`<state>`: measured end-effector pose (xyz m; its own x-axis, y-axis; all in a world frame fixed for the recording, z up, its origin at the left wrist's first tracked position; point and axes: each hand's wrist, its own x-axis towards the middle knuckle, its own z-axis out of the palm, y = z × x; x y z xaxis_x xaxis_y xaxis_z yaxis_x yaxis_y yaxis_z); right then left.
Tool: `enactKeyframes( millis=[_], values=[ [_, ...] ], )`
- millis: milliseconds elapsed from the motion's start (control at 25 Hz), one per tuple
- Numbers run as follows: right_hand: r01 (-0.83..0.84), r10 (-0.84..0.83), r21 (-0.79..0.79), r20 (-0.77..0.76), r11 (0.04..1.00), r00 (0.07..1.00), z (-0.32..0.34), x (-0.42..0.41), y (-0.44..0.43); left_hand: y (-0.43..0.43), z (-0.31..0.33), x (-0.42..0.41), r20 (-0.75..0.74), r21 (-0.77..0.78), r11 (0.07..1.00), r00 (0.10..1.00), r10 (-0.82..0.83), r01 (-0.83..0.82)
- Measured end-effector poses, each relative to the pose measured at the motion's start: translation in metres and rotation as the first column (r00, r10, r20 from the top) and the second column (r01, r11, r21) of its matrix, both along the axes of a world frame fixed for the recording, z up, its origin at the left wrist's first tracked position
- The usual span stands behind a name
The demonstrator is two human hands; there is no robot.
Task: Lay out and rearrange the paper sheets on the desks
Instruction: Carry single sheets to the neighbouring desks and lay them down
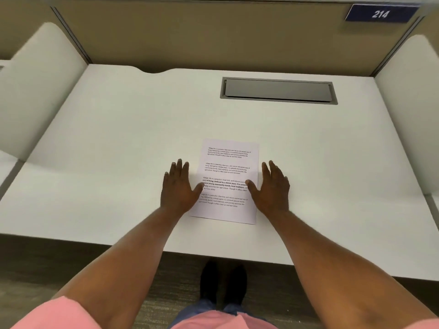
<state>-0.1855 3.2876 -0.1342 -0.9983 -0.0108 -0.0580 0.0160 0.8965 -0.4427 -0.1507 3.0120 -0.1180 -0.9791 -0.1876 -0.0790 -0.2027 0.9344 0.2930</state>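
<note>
One white paper sheet (228,172) with several printed paragraphs lies flat on the white desk (114,138), near its front edge and a little right of centre. My left hand (179,186) rests palm down at the sheet's left edge, its thumb lying on the paper. Flat at the right edge lies my right hand (273,188), whose thumb also touches the sheet. Both hands have their fingers spread and grip nothing.
A grey cable hatch (278,90) is set into the desk at the back right. Beige partition walls (190,34) enclose the back, white side panels (40,74) the flanks. A blue sign reading 214 (380,13) hangs top right. Neighbouring desks show at both sides.
</note>
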Motion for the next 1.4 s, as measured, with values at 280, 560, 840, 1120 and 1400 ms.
enactKeyframes(
  millis=[280,560,840,1120,1400],
  values=[
    [-0.260,0.261,0.192,0.016,0.947,0.965,0.015,0.018,-0.009,-0.010,0.019,0.043,0.044,-0.145,0.989,0.999,-0.018,0.024],
    [-0.400,0.406,0.225,0.023,0.888,0.914,0.023,0.025,-0.049,-0.038,0.035,0.086,0.052,-0.190,0.980,0.996,0.073,-0.062],
    [-0.612,0.632,0.209,-0.043,0.763,0.773,0.046,0.040,-0.181,-0.137,0.061,0.165,-0.010,-0.276,0.914,0.952,0.306,-0.297],
    [-0.747,0.771,0.203,-0.080,0.634,0.632,0.079,0.094,-0.347,-0.263,0.080,0.257,-0.134,-0.242,0.835,0.870,0.475,-0.494],
    [-0.843,0.870,0.218,-0.169,0.491,0.463,0.117,0.176,-0.554,-0.431,0.109,0.363,-0.240,-0.255,0.734,0.777,0.582,-0.629]
  ],
)
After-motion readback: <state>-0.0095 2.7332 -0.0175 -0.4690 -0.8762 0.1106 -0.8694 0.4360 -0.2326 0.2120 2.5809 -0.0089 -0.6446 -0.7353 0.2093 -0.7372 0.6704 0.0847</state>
